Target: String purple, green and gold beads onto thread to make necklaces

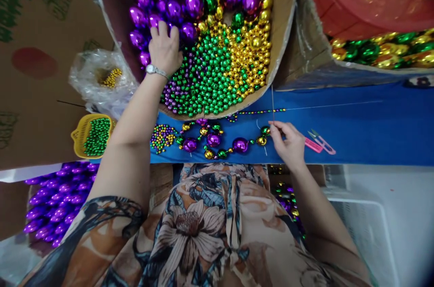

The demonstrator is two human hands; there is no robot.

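Observation:
My left hand (165, 49), with a watch on its wrist, reaches into a large cardboard box (284, 20) of shiny beads. Its bent fingers close over a large purple bead (156, 21), and their tips are partly hidden. Over the blue cloth, my right hand (289, 141) pinches a thin needle (272, 99) that stands nearly upright. Close to these fingers lies the end of a bead strand (240, 145) of purple, green and gold beads, looped across the cloth. Smaller green beads (212, 68) and gold beads (251, 54) fill the nearer part of the box.
Pink-handled thread snips (324, 143) lie right of my right hand. A small bead pile (162, 138), a yellow basket (78, 135) of green beads and a plastic bag (91, 79) are at left. Another box (305, 43) with a red basin (356, 16) stands back right.

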